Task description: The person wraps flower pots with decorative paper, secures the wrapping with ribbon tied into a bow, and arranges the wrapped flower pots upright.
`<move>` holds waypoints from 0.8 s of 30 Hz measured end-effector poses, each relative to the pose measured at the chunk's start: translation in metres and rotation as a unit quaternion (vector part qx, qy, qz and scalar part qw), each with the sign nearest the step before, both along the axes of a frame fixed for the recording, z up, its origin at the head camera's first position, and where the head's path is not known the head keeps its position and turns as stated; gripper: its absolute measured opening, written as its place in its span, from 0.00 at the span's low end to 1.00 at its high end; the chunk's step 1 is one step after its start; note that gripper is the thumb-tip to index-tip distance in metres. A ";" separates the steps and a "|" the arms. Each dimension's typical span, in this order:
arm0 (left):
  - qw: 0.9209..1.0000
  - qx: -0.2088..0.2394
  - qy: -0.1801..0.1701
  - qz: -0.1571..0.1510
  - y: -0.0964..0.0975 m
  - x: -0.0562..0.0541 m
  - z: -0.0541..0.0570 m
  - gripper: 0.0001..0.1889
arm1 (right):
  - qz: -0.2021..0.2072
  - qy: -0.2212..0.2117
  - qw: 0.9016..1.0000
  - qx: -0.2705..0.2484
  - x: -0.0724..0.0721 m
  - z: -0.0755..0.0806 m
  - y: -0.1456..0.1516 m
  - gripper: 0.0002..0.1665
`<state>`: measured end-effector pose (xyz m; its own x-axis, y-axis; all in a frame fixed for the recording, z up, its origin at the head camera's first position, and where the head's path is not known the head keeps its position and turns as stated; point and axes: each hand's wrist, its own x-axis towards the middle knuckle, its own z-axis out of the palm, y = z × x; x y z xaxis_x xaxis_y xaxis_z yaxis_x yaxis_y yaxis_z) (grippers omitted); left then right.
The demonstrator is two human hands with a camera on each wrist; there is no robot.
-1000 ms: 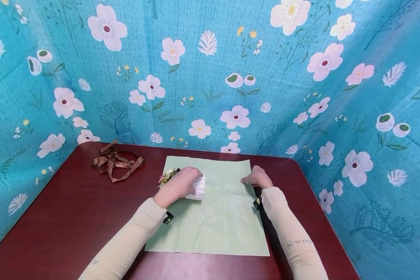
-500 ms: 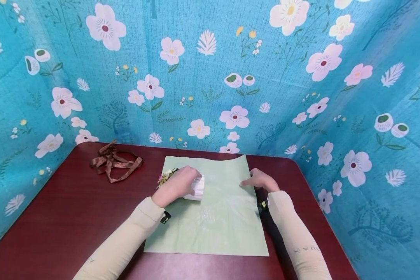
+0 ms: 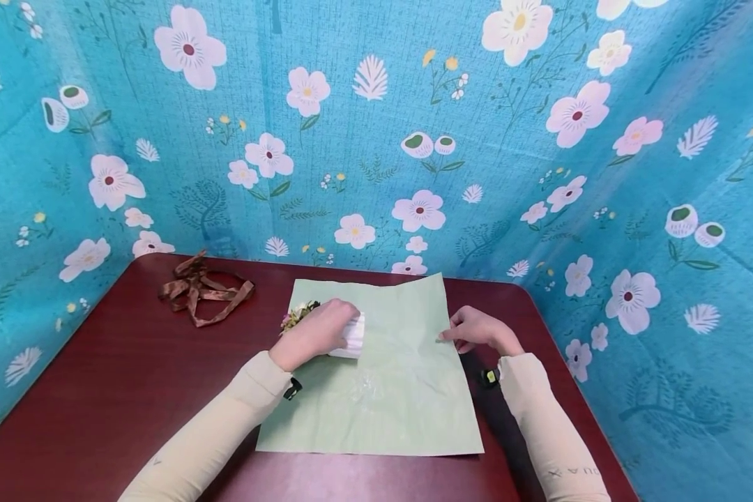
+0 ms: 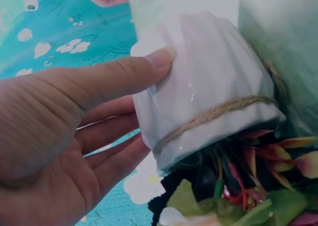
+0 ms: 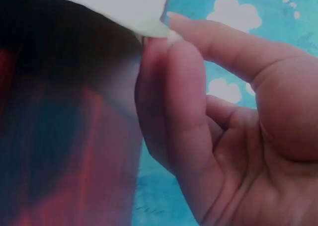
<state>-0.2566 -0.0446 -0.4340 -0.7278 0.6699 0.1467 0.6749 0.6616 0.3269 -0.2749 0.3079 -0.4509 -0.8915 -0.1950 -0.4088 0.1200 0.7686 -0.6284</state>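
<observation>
A white ceramic-looking flowerpot [image 4: 198, 87] with twine around it lies on its side, small flowers [image 4: 278, 181] spilling from its mouth. My left hand [image 3: 316, 331] grips the pot, thumb across its wall and fingers on the far side. In the head view the flowers [image 3: 297, 317] point left and the pot's base [image 3: 354, 338] faces right. Beneath it spreads a pale green sheet of wrapping paper [image 3: 408, 425]. Its right edge is pinched by my right hand [image 3: 482, 329], between thumb and fingertips; the sheet's far right corner stands raised.
A loose heap of brown ribbon [image 3: 207, 289] lies at the far left of the dark red table [image 3: 132, 376]. Blue flowered cloth [image 3: 364, 160] hangs behind the table and along its right side.
My right hand has shifted right and slightly nearer along the paper's edge. The far right corner of the paper has lifted. My left hand holds the pot in nearly the same place.
</observation>
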 end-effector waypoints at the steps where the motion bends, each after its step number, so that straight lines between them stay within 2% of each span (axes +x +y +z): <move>1: 1.000 -0.004 0.009 -0.004 -0.001 0.001 0.001 0.12 | 0.005 0.005 1.000 -0.006 0.001 0.003 -0.002 0.21; 5: 0.999 -0.020 0.030 -0.015 -0.001 0.004 0.004 0.13 | 0.024 0.031 0.999 -0.027 0.006 0.015 -0.014 0.23; 13: 0.999 -0.047 0.022 -0.012 0.000 0.001 0.003 0.14 | 0.060 0.088 0.992 -0.066 0.014 0.040 -0.039 0.21; 19: 0.998 -0.050 0.029 -0.019 -0.004 -0.002 0.002 0.15 | 0.055 0.130 0.986 -0.088 0.017 0.052 -0.060 0.24; 24: 0.999 -0.031 0.009 -0.027 -0.007 0.002 0.002 0.17 | 0.051 0.158 0.980 -0.108 0.019 0.057 -0.074 0.26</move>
<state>-0.2549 -0.0514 -0.4317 -0.6876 0.7167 0.1164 0.7159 0.6426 0.2729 -0.2562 0.2335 -0.3938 -0.9380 -0.3421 -0.0554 -0.1772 0.6109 -0.7716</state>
